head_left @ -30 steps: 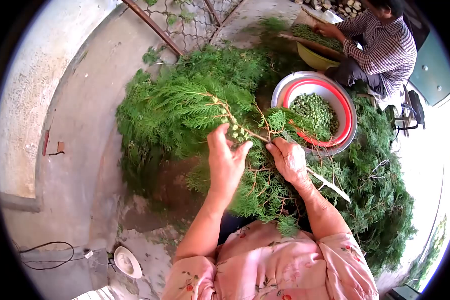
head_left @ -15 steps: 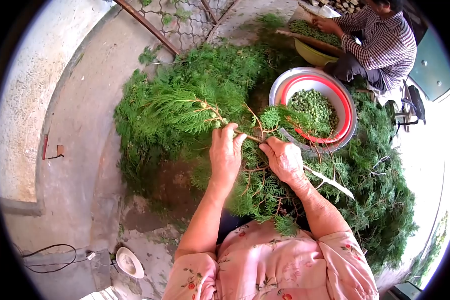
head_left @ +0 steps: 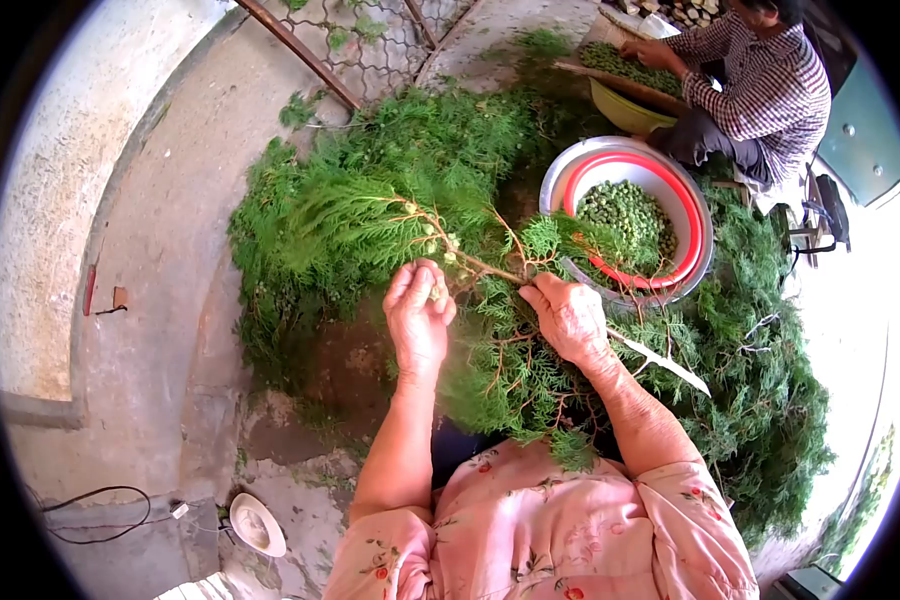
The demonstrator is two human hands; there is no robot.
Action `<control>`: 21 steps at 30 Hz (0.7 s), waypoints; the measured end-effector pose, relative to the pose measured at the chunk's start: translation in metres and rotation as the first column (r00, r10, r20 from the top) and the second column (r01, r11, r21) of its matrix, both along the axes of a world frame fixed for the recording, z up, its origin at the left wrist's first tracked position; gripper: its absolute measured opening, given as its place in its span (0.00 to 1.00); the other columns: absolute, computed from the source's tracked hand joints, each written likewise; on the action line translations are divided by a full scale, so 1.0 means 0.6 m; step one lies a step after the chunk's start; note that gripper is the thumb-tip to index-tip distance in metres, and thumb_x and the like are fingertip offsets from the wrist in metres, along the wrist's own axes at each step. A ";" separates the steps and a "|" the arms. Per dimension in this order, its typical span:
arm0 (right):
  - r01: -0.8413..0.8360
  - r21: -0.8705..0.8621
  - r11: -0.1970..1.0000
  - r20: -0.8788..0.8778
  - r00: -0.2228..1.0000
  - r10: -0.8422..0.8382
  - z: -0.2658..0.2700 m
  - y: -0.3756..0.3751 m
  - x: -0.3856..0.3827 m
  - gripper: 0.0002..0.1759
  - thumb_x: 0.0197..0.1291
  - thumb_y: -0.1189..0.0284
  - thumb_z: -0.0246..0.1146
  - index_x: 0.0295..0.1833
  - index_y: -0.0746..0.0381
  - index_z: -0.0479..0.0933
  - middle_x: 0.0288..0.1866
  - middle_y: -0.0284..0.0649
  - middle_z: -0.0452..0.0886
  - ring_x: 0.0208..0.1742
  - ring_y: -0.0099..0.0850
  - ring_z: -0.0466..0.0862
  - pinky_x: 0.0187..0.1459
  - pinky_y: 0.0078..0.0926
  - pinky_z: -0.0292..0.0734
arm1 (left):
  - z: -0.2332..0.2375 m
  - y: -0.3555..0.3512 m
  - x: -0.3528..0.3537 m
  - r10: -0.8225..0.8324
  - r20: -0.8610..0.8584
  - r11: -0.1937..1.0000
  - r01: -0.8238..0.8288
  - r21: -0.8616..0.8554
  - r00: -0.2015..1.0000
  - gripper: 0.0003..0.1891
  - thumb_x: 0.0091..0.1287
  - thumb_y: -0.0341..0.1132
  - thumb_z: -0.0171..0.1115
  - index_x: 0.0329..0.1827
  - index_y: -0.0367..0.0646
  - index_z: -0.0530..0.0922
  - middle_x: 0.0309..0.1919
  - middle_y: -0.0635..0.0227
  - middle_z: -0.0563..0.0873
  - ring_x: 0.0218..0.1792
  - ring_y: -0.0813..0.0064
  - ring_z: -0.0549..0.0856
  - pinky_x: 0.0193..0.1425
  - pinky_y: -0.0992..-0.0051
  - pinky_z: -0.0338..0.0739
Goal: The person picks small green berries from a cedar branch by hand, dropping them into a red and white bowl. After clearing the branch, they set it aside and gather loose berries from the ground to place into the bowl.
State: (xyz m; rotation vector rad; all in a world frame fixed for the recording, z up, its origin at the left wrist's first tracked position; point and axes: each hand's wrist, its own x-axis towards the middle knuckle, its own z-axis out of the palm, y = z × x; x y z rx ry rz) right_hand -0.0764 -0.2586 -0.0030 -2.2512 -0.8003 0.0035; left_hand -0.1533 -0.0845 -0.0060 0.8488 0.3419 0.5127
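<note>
Between the thumb and curled fingers of the left hand (head_left: 418,325), pale cones (head_left: 438,291) are gripped; their number cannot be determined. These fingers are bent inward, the palm partly turned up, the fingertips just below the stem of a leafy branch (head_left: 485,267).

To the right of them, the thumb and forefinger of the right hand (head_left: 575,318) pinch this branch; the remaining fingers are folded and partly hidden. From that pinch the branch extends to the left, past the left fingertips, ending in green sprays (head_left: 360,225). Attached cones (head_left: 450,245) sit along the stem just beyond the left fingertips. Behind the right hand, toward the wearer's forearm, a pale stick end (head_left: 670,370) protrudes; whether it belongs to the same branch cannot be confirmed.

Beyond and to the right of the right fingers is a red-rimmed basin (head_left: 698,215), set within a grey metal basin (head_left: 554,190) and containing green cones (head_left: 625,225). Sprigs overlap its near edge.

Farther beyond the right fingers, a seated co-worker (head_left: 765,100) in a checked shirt has hands over a tray (head_left: 660,97) of green pieces, above a yellow-green tub (head_left: 620,110).

Left of and beyond the left fingers lies a heap of cut foliage (head_left: 300,220); further foliage (head_left: 760,410) lies right of the right hand.
</note>
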 end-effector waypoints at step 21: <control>-0.028 0.008 1.000 0.047 0.999 0.028 -0.006 0.001 -0.002 0.14 0.60 0.61 0.58 0.29 0.61 0.72 0.18 0.46 0.75 0.22 0.45 0.79 0.26 0.39 0.74 | -0.035 0.017 -0.005 0.149 -0.365 0.604 0.208 0.770 0.919 0.12 0.62 0.30 0.62 0.44 0.31 0.78 0.29 0.69 0.83 0.26 0.84 0.76 0.29 0.85 0.70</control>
